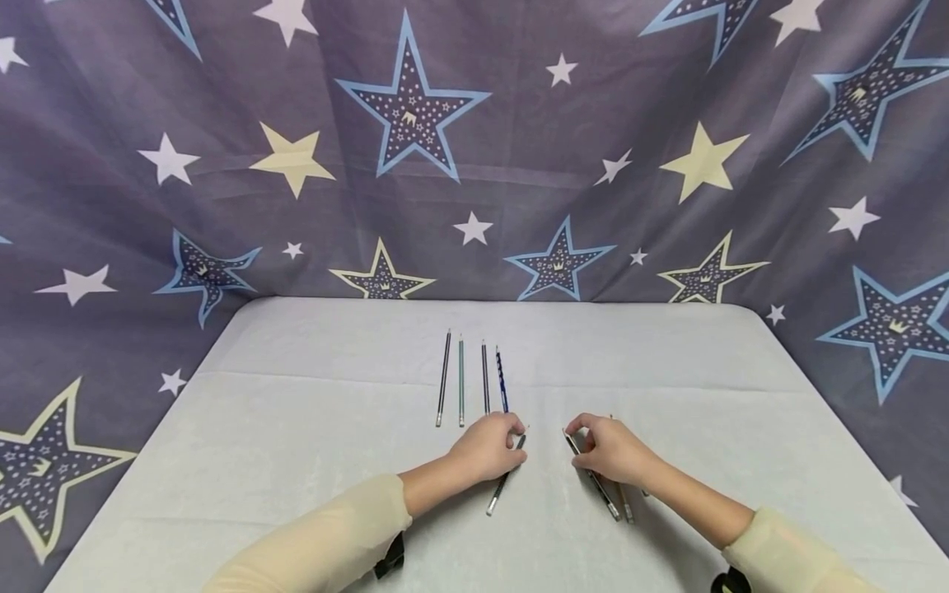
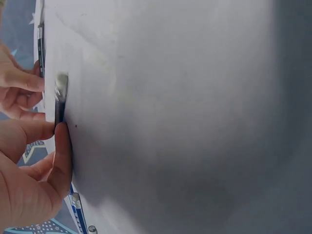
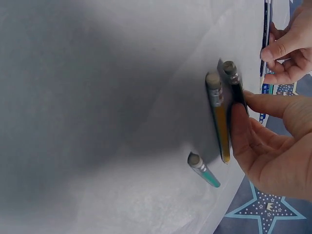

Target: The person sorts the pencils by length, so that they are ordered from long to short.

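Observation:
My left hand pinches a dark pencil between thumb and fingers; its white eraser end points toward me. In the left wrist view, that pencil shows its metal band and eraser beyond the fingertips. To the right, my right hand pinches another dark pencil, tilted with its tip up and left. Close beside it lies a yellow pencil, and a green pencil is a little farther off in the right wrist view. The hand hides parts of both in the head view.
Ahead of the left hand, pencils lie roughly side by side: a black one, a green one, another black one and a blue patterned one. They rest on a white-covered table. A star-patterned cloth hangs behind.

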Demonstrator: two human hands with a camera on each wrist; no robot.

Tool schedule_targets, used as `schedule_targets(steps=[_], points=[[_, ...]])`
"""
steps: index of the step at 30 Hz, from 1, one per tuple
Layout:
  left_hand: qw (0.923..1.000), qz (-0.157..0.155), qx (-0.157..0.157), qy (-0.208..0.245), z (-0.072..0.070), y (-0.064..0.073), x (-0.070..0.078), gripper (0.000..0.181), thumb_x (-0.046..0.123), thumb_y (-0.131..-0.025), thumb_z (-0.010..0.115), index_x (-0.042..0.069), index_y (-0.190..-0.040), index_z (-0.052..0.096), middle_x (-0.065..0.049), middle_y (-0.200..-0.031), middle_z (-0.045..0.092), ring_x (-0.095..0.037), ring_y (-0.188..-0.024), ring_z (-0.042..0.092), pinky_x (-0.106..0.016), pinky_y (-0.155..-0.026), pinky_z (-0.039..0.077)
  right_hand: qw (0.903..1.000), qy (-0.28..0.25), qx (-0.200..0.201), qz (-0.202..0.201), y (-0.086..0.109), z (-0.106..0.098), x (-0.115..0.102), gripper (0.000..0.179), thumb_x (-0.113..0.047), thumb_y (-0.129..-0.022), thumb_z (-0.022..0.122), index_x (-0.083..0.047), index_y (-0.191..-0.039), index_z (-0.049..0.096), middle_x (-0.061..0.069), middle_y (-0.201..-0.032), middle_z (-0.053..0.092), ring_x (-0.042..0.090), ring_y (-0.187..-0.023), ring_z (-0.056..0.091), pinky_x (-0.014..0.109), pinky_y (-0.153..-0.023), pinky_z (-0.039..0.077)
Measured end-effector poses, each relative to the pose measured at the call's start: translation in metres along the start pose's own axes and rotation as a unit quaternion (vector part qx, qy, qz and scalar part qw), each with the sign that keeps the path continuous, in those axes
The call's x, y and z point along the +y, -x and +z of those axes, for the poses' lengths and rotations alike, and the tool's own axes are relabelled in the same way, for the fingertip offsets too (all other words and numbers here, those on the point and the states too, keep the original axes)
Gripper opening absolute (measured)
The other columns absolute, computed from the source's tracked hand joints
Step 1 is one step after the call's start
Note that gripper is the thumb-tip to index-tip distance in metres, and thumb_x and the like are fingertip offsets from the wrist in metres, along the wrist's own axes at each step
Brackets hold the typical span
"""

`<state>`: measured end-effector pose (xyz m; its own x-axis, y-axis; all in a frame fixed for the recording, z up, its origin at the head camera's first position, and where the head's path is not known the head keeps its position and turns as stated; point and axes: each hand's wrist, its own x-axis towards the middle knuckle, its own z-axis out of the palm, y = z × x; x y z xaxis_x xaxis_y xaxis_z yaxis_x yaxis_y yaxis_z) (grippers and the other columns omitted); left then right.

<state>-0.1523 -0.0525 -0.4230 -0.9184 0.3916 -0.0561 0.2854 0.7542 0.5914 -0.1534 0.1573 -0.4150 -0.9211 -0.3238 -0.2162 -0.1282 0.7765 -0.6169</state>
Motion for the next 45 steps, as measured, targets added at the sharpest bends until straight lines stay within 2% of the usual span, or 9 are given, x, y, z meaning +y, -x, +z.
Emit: schedule_targets(steps=[2,5,8,9,14,20,28,35,45], points=[[0.9998,0.014,0.011,0.012,-0.001,0.001,-0.002,0.025,0.012,-0.077,0.067,0.002,-0.1,0.065,0.007,-0.065,0.049,-0.005,-0.06,0.044,-0.019,-0.059,0.04,1.0,0.002,-0.002,-0.002,0.0,0.0,0.0,0.032,-0.002,-0.079,0.069,-0.004,-0.109,0.059,0.001,-0.06,0.049,0.011,-0.048,0.043,0.023,-0.045,0.036],[0.9987,0.017,0.015,0.045,-0.001,0.002,-0.004,0.024,0.007,-0.075,0.064,0.0,-0.098,0.064,0.007,-0.064,0.05,-0.004,-0.057,0.044,-0.018,-0.056,0.041,0.9999,0.004,-0.007,-0.006,0.001,-0.002,-0.001,0.032,-0.001,-0.079,0.067,-0.003,-0.11,0.058,0.0,-0.059,0.049,0.011,-0.047,0.042,0.022,-0.045,0.036],[0.9966,-0.002,0.005,0.082,-0.001,0.001,-0.005,0.024,0.006,-0.076,0.063,-0.001,-0.1,0.064,0.007,-0.064,0.054,-0.002,-0.051,0.045,-0.016,-0.05,0.041,0.9999,0.005,-0.011,-0.004,0.001,-0.003,-0.003,0.033,0.001,-0.078,0.066,-0.003,-0.11,0.058,0.001,-0.061,0.05,0.011,-0.048,0.041,0.023,-0.047,0.036],[0.9946,-0.018,-0.003,0.103,-0.001,0.0,-0.006,0.025,0.005,-0.077,0.063,-0.001,-0.101,0.064,0.006,-0.065,0.055,-0.002,-0.05,0.046,-0.017,-0.048,0.042,0.9999,0.003,-0.012,-0.002,0.001,-0.004,-0.003,0.034,0.001,-0.078,0.066,-0.003,-0.11,0.058,0.001,-0.062,0.05,0.011,-0.049,0.042,0.023,-0.047,0.036],[0.9851,-0.052,-0.018,0.163,-0.002,0.001,-0.007,0.026,0.004,-0.078,0.062,0.0,-0.104,0.062,0.004,-0.068,0.057,-0.004,-0.043,0.045,-0.017,-0.042,0.041,0.9996,-0.023,-0.016,0.009,0.0,-0.008,-0.005,0.035,-0.001,-0.079,0.065,-0.004,-0.113,0.057,0.003,-0.068,0.053,0.013,-0.051,0.048,0.025,-0.047,0.041],[0.9751,-0.059,-0.022,0.213,-0.004,0.004,-0.009,0.025,0.006,-0.081,0.061,0.004,-0.106,0.062,0.003,-0.073,0.058,-0.007,-0.044,0.047,-0.018,-0.043,0.041,0.9972,-0.069,-0.023,0.018,-0.001,-0.014,-0.004,0.036,-0.003,-0.08,0.063,-0.001,-0.115,0.056,0.005,-0.073,0.055,0.014,-0.051,0.054,0.027,-0.048,0.049],[0.9628,-0.078,-0.015,0.258,-0.01,0.007,-0.013,0.028,0.006,-0.082,0.061,0.004,-0.11,0.061,-0.003,-0.081,0.058,-0.011,-0.049,0.051,-0.024,-0.045,0.051,0.992,-0.118,-0.033,0.03,-0.002,-0.024,-0.003,0.035,-0.005,-0.084,0.062,0.001,-0.118,0.055,0.006,-0.074,0.054,0.017,-0.055,0.055,0.032,-0.053,0.052],[0.9454,-0.109,0.004,0.307,-0.013,0.007,-0.015,0.028,0.008,-0.083,0.063,0.006,-0.111,0.061,-0.004,-0.083,0.058,-0.012,-0.061,0.054,-0.028,-0.048,0.056,0.9835,-0.176,-0.038,0.002,-0.003,-0.024,-0.007,0.039,-0.004,-0.085,0.062,0.007,-0.122,0.051,0.006,-0.076,0.056,0.016,-0.063,0.058,0.035,-0.06,0.057],[0.9105,-0.13,0.042,0.39,-0.012,0.006,-0.014,0.037,0.003,-0.082,0.063,0.0,-0.118,0.056,-0.004,-0.085,0.055,-0.013,-0.065,0.058,-0.032,-0.054,0.058,0.967,-0.252,-0.04,0.004,-0.006,-0.019,-0.009,0.044,-0.005,-0.085,0.06,0.009,-0.125,0.047,0.005,-0.079,0.058,0.013,-0.066,0.057,0.032,-0.063,0.058]])
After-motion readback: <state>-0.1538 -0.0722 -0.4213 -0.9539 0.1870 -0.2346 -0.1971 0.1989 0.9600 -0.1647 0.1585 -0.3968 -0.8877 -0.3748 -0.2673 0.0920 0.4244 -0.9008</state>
